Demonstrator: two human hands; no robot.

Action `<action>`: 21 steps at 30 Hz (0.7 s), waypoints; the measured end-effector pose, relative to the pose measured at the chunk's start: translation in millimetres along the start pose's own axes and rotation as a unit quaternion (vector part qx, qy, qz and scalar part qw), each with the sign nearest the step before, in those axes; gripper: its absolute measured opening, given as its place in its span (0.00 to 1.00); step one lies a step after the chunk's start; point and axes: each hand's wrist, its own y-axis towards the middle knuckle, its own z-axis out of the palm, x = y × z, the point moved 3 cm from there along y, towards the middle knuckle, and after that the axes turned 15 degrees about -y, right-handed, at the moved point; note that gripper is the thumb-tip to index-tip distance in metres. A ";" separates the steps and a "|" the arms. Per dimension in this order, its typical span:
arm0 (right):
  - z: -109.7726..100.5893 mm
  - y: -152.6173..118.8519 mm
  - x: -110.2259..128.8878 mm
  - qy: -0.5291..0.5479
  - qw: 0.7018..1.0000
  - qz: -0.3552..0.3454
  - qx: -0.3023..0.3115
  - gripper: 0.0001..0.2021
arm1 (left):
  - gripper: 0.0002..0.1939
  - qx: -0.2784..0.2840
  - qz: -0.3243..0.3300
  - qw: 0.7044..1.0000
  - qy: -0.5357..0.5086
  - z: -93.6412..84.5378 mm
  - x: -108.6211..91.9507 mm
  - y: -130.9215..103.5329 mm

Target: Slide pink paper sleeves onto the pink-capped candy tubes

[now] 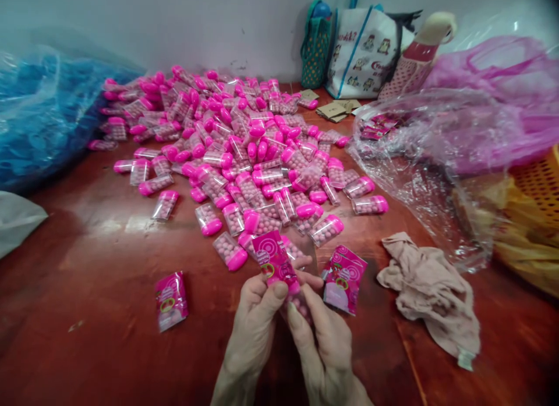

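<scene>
Over the near middle of the table, my left hand is closed, pinching a shiny pink printed sleeve between thumb and fingers. Closed around a small clear container of pink candy balls is my right hand. The container's upper end meets the sleeve's lower end; how far one sits inside the other is hidden by my fingers. Flat printed sleeves lie just right of my hands, and another printed sleeve lies to the left. Beyond my hands spreads a big heap of pink-capped candy containers.
A crumpled beige cloth lies at right, near a clear plastic bag with printed sleeves in it. Pink and blue plastic bags flank the heap. A white tote bag and a green bottle holder stand against the wall.
</scene>
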 end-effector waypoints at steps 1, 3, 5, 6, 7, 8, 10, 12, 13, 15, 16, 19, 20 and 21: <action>0.8 0.9 0.0 -0.011 1.000 -0.017 -0.006 0.23 | 0.10 -0.012 0.018 1.000 -0.002 -0.1 0.2 0.2; 2.3 4.5 0.5 -0.016 0.999 -0.039 -0.005 0.22 | 0.09 -0.044 0.054 0.997 -0.025 -1.8 -0.3 0.4; 3.5 10.3 0.7 0.018 0.999 -0.026 0.035 0.20 | 0.10 -0.069 0.076 0.993 -0.056 -4.4 -1.7 0.5; 3.7 13.3 0.8 0.044 0.997 -0.011 0.066 0.19 | 0.11 -0.073 0.076 0.992 -0.070 -5.4 -2.4 0.4; 3.6 16.0 1.0 0.070 0.992 0.004 0.100 0.18 | 0.12 -0.074 0.070 0.991 -0.082 -6.2 -3.1 0.3; 3.2 18.0 1.3 0.093 0.987 0.017 0.131 0.18 | 0.12 -0.074 0.059 0.991 -0.094 -6.8 -3.4 0.2; 1.6 20.3 2.1 0.116 0.980 0.022 0.158 0.18 | 0.13 -0.070 0.031 0.991 -0.110 -7.4 -3.2 -0.1; 1.5 19.9 2.5 0.110 0.982 0.011 0.151 0.17 | 0.13 -0.066 0.017 0.991 -0.114 -7.4 -2.3 0.3; 2.4 18.8 2.3 0.100 0.985 0.008 0.142 0.16 | 0.13 -0.064 0.020 0.992 -0.110 -7.3 -1.8 0.8; 5.0 15.8 1.6 0.069 0.990 0.002 0.123 0.15 | 0.12 -0.061 0.038 0.993 -0.098 -6.8 -1.1 2.2; 5.7 14.4 1.4 0.051 0.993 -0.004 0.108 0.14 | 0.11 -0.061 0.052 0.993 -0.090 -6.4 -1.1 2.9; 3.2 12.2 2.4 0.011 0.997 -0.037 0.063 0.18 | 0.10 -0.049 0.079 0.994 -0.059 -4.4 -1.4 3.7; 1.3 12.3 2.8 0.003 0.997 -0.046 0.057 0.19 | 0.11 -0.040 0.076 0.995 -0.049 -3.4 -1.3 3.6; -0.6 12.8 3.2 0.000 0.997 -0.050 0.057 0.20 | 0.12 -0.029 0.066 0.997 -0.041 -2.4 -1.0 3.2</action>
